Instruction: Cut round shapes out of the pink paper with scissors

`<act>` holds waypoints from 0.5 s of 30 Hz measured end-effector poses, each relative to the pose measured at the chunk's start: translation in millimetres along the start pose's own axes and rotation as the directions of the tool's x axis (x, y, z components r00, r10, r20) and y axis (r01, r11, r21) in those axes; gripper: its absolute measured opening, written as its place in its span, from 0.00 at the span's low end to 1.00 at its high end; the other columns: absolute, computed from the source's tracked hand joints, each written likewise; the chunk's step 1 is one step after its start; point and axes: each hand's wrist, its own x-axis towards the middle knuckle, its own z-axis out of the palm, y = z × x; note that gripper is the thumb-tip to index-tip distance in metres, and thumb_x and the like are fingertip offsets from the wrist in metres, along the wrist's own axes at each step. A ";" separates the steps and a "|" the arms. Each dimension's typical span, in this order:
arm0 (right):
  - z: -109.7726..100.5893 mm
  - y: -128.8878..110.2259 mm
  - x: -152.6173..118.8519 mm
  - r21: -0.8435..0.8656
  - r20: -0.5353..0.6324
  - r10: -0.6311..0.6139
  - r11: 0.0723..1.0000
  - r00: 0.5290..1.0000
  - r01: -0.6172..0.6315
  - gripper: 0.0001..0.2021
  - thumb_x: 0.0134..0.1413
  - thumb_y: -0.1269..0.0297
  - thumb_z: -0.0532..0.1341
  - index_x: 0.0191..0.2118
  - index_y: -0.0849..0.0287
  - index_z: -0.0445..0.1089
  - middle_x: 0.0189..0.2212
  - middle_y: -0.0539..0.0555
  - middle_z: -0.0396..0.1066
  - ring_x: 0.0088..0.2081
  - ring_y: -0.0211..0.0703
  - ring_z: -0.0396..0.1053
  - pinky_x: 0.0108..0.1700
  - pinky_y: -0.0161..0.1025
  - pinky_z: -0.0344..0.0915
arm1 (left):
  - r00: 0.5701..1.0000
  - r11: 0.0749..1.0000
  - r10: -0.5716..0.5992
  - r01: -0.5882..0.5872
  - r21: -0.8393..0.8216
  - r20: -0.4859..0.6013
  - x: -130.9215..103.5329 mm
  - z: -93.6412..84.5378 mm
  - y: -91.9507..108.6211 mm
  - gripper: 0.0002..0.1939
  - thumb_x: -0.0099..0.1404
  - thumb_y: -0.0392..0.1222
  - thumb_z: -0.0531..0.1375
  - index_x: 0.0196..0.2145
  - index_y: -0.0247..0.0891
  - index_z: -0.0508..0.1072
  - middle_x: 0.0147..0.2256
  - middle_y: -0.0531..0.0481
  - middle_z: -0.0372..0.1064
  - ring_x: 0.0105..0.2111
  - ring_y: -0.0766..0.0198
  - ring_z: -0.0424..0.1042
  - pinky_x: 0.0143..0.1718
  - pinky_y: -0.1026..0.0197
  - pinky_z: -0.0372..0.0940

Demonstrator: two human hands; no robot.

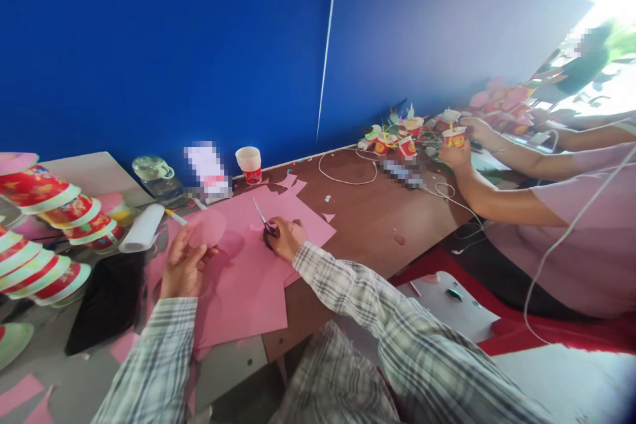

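Observation:
Pinched in my left hand [183, 262] is a round pink paper piece [209, 228], held up above the pink paper sheets [243, 291]. My right hand [289, 238] grips a pair of scissors [268, 228] by the dark handles, their blades pointing away from me. That hand rests over the pink sheets, to the right of the round piece. Small pink offcuts [293, 183] lie at the far edge of the sheets.
Stacked red-and-white paper cups [74, 212], a white roll [143, 228], a black tablet-like slab [109, 301] and a glass jar [158, 179] stand left. One paper cup [249, 165] is by the blue partition [173, 46]. At right, a co-worker's hands [460, 146] hold a small decorated cup.

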 end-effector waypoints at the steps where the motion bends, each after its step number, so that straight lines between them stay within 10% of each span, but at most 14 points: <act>1: 1.0 0.8 0.7 0.014 0.000 0.003 1.000 1.000 -0.003 0.21 0.45 0.51 0.59 0.46 0.54 0.63 0.29 0.50 0.71 0.34 0.38 0.69 0.47 0.43 0.53 | 1.000 1.000 0.009 -0.009 0.021 0.011 -0.5 -0.3 0.8 0.31 0.42 0.40 0.63 0.47 0.42 0.65 0.22 0.53 0.68 0.22 0.70 0.68 0.29 0.66 0.68; 8: -9.4 0.4 2.3 0.056 -0.088 -0.005 0.998 0.996 0.010 0.21 0.45 0.52 0.60 0.45 0.53 0.63 0.37 0.51 0.69 0.39 0.38 0.67 0.49 0.40 0.54 | 0.984 0.984 0.155 -0.145 0.104 -0.087 -2.7 -3.9 3.0 0.25 0.49 0.41 0.60 0.47 0.39 0.66 0.26 0.55 0.67 0.27 0.71 0.69 0.41 0.62 0.66; 15: -11.3 0.3 0.2 -0.043 -0.137 -0.096 0.995 0.986 0.091 0.18 0.49 0.55 0.57 0.46 0.53 0.62 0.41 0.53 0.69 0.41 0.39 0.67 0.50 0.40 0.54 | 0.871 0.897 0.430 -0.380 0.227 -0.237 -0.6 -6.9 10.7 0.25 0.51 0.41 0.58 0.49 0.40 0.61 0.39 0.54 0.63 0.33 0.73 0.69 0.47 0.62 0.64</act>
